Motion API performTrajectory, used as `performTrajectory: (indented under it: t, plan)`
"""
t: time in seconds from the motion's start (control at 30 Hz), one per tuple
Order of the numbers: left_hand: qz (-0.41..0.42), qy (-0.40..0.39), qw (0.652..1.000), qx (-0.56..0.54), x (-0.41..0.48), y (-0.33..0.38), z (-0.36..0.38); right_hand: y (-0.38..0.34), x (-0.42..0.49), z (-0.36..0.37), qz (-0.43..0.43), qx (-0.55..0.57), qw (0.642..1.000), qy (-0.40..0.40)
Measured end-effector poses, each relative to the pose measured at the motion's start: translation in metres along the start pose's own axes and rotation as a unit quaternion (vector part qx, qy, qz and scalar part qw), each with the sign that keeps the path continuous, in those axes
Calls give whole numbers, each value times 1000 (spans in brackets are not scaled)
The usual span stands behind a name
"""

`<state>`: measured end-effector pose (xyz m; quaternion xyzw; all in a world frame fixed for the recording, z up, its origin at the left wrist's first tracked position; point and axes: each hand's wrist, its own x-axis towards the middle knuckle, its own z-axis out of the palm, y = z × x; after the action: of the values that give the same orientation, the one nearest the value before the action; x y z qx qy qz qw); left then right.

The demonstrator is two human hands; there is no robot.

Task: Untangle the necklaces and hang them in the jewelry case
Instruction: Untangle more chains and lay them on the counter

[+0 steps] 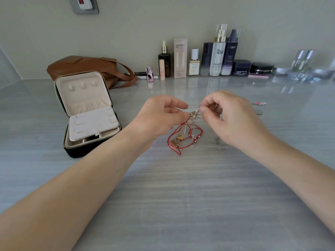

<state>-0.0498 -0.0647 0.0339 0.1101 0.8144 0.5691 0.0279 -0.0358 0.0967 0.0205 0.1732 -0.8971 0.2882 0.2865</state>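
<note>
A tangle of necklaces lies on the grey table: red cords with gold charms, mixed with thin silver chains. My left hand and my right hand both pinch the knot of gold charm and silver chain, lifted a little above the table. The red cords hang down from the knot to the tabletop. A silver chain stretches between my fingertips. The jewelry case stands open to the left, its beige lid upright with three hooks bare of necklaces.
A brown leather bag lies behind the case. Several cosmetic bottles and jars line the back wall. A small red-and-white charm and a silver disc lie right of my right hand.
</note>
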Motion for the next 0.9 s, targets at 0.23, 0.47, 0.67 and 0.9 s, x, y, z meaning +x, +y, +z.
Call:
performTrajectory:
  t: [0.23, 0.47, 0.67, 0.9]
  plan:
    - [19, -44, 998, 40, -4, 1, 0, 1, 1, 1, 38, 55, 998, -14]
    - [-31, -27, 999, -31, -1, 1, -4, 2, 3, 0, 57, 117, 991, -38]
    - [-27, -39, 998, -35, -3, 2, -3, -4, 1, 0, 37, 159, 983, -82]
    - [-45, -48, 997, -30, 0, 1, -2, -1, 3, -2, 66, 171, 981, -60]
